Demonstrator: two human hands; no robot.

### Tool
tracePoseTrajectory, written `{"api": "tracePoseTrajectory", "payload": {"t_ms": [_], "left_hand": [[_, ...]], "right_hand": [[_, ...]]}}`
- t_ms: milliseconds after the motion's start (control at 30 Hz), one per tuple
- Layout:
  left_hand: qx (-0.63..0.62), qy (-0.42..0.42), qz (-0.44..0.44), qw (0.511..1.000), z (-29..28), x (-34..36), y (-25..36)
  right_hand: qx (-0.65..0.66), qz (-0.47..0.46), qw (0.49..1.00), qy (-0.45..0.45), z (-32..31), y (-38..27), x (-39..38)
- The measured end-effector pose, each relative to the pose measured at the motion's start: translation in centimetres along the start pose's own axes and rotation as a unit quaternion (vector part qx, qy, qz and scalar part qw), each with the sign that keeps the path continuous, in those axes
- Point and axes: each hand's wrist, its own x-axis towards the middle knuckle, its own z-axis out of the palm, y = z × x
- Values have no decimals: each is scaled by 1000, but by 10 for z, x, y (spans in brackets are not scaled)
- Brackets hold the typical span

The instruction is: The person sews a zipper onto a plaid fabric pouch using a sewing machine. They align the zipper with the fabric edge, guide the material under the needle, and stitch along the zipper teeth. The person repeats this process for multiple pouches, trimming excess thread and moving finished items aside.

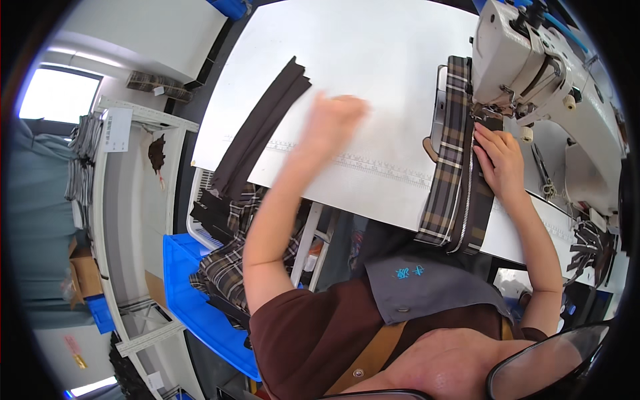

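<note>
My right hand (500,160) lies on a dark fabric strip (481,207) just in front of the presser foot of a white sewing machine (503,60). Its fingers are stretched out, their tips beside a zipper (467,193) with light teeth that runs along the strip. Left of the zipper is a brown, black and white plaid fabric piece (445,173), partly hanging over the table's near edge. My left hand (337,120) is raised above the white table, smeared by motion, so its fingers cannot be read. Nearest to it, several long dark fabric strips (260,130) lie on the table.
A printed ruler scale (387,167) crosses the white table (373,47). Small scissors (545,175) lie right of the machine needle, with dark scraps (590,247) farther right. Plaid fabric (227,273) heaps over a blue crate (175,273) at my left, beside a white shelf rack (110,233).
</note>
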Motion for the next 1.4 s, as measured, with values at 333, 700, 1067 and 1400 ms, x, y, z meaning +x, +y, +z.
{"api": "tracePoseTrajectory", "payload": {"t_ms": [333, 700, 1067, 1400], "left_hand": [[185, 113, -169, 961, -35, -26, -130], [73, 227, -242, 940, -19, -15, -102], [-259, 282, -294, 876, -23, -6, -125], [-37, 321, -213, 922, -27, -3, -138]], "right_hand": [[26, 2, 1000, -4, 2, 1, -2], [29, 10, 999, 12, 2, 1, -3], [31, 15, 999, 0, 1, 2, -3], [35, 17, 999, 5, 2, 0, -4]]}}
